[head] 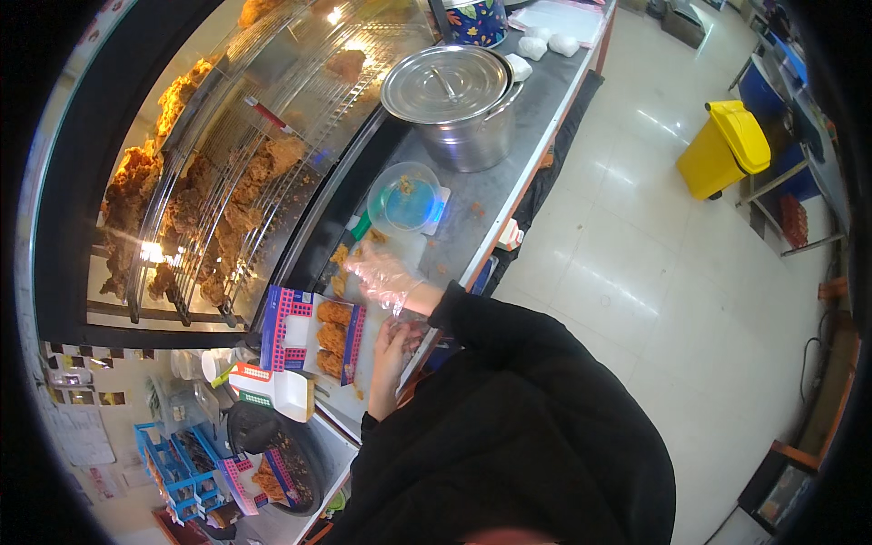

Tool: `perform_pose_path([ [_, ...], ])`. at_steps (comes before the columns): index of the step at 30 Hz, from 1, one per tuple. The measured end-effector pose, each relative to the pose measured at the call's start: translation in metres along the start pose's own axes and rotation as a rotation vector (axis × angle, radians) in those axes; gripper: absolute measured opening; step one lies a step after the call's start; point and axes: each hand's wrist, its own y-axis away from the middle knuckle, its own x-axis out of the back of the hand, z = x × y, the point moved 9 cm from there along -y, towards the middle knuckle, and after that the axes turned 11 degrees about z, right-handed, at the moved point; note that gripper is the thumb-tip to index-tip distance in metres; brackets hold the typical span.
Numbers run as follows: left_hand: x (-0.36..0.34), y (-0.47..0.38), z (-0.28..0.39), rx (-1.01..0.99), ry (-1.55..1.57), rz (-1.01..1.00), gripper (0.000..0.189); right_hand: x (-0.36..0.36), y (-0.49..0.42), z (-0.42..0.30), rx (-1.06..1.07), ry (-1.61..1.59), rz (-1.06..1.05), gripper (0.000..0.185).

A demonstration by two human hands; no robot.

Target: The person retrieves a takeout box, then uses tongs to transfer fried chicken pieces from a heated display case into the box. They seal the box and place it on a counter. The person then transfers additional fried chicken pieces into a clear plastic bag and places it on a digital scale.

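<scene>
My right hand (385, 274), in a clear plastic glove, is over a white cutting board (409, 248). Its fingertips are close to small fried pieces (338, 285); whether they hold anything is unclear. My bare left hand (390, 361) is below it by the counter edge, fingers closed on clear plastic (403, 325) at the glove's cuff. Left of my hands lies an open purple and pink carton (289, 327) with several pieces of fried chicken (332, 338) in a row. A green-handled tool (361, 226) lies partly under a clear plastic bowl (402, 197) with crumbs inside.
A glass warming cabinet (300, 170) with fried chicken on racks runs along the counter. A lidded steel pot (463, 109) and white wrapped bundles (531, 48) stand farther along. An empty white carton (294, 395), a black tub (310, 470) and a second filled carton (269, 477) are to my left.
</scene>
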Motion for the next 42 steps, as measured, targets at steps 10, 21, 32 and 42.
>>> perform_pose_path([
  [10, 0.0, 0.0, 0.007, -0.027, -0.05, -0.006, 0.041, 0.084, -0.087, 0.073, -0.264, -0.618, -0.171, 0.021],
  [21, -0.008, -0.015, 0.021, -0.089, -0.084, -0.011, 0.038, 0.122, -0.114, 0.079, -0.336, -0.668, -0.321, 0.019],
  [32, -0.024, -0.01, 0.159, -0.937, -0.372, 0.382, 0.02, -0.032, 0.028, 0.045, 0.03, -0.083, 0.067, 0.029],
  [42, -0.155, -0.052, 0.116, -0.843, -1.262, -0.098, 0.04, -0.087, 0.058, 0.089, -0.176, -0.084, -0.078, 0.029],
])
